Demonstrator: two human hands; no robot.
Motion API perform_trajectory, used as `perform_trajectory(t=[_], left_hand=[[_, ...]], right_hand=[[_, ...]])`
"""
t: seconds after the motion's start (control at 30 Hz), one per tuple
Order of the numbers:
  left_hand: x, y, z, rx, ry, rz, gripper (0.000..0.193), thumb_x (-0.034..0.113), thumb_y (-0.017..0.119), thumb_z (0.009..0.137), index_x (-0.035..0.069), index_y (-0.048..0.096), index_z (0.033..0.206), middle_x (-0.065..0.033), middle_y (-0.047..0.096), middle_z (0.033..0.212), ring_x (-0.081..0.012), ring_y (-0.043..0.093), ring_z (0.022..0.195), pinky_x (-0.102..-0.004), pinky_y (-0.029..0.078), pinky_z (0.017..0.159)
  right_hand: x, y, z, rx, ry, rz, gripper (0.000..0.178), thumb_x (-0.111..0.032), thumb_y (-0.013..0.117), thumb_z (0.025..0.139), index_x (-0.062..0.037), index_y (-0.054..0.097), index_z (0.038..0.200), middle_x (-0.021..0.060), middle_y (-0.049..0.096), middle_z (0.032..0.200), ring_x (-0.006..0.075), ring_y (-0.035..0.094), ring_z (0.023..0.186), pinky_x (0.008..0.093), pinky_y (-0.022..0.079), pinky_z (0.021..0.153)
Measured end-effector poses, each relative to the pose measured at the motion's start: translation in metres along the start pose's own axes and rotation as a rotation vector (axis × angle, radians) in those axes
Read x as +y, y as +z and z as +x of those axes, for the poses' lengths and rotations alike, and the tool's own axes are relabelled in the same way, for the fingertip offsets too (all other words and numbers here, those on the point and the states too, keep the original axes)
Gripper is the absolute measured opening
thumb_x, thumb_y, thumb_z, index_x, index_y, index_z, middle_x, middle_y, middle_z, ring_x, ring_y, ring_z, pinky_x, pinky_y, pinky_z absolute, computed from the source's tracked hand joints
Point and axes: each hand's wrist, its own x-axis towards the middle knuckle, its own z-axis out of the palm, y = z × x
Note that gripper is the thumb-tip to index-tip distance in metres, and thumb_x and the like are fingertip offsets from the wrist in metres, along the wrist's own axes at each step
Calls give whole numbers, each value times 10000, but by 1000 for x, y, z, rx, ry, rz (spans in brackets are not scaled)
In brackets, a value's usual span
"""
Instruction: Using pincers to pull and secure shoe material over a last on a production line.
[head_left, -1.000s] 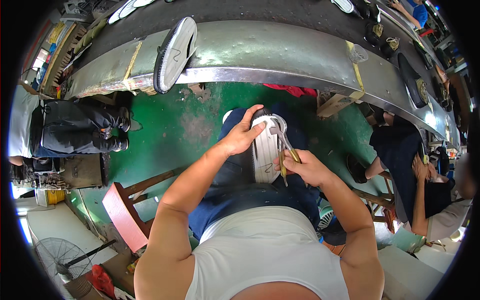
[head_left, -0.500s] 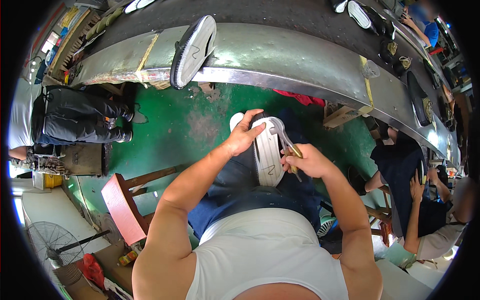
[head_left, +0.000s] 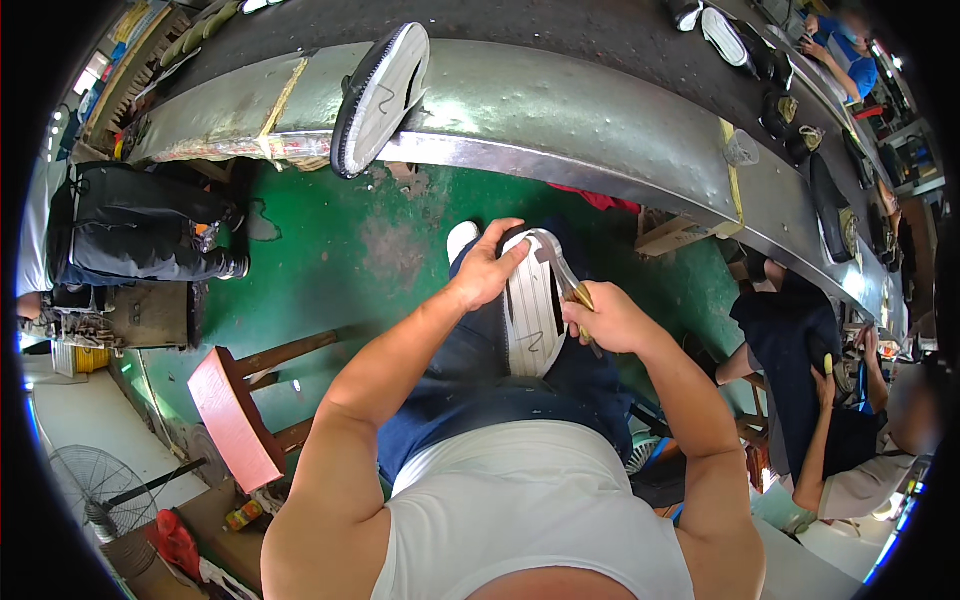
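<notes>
A dark shoe with its white underside (head_left: 530, 318) turned up rests on my lap, its toe pointing away from me. My left hand (head_left: 490, 266) is closed round the toe end, with the thumb pressed on the near side of the edge. In my right hand (head_left: 612, 318) is a pair of metal pincers (head_left: 557, 263) with brass-coloured handles. Their curved jaws meet the shoe's toe close to my left thumb. Whether the jaws bite on anything is too small to tell.
Across the front runs a metal-edged bench (head_left: 580, 100) with another upturned shoe (head_left: 382, 105) on its edge. A red stool (head_left: 235, 420) stands left, near a fan (head_left: 95, 490). One person (head_left: 150, 225) stands at the left; another (head_left: 860, 470) sits at the right.
The pincers have tilted a little and their handles look closer together. Both hands stay in nearly the same place on the shoe and the tool.
</notes>
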Motion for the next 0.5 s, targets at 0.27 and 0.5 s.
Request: perform_trajectory(t=[0.27, 0.5], left_hand=[[-14, -12, 4, 5, 24, -240, 400, 124, 666, 949, 64, 519, 1315, -69, 588, 1183, -148, 538, 1097, -292, 447, 967], [-1, -13, -2, -6, -86, -389, 423, 164, 666, 952, 72, 515, 1336, -73, 588, 1212, -145, 552, 1091, -288, 460, 955]], right_hand=[[38, 3, 30, 434, -521, -790, 187, -164, 596, 933, 21, 570, 933, 250, 648, 843, 437, 639, 783, 495, 517, 704], [5, 14, -2, 367, -172, -1023, 207, -127, 624, 906, 37, 578, 1024, 245, 661, 926, 442, 641, 818, 507, 518, 738]])
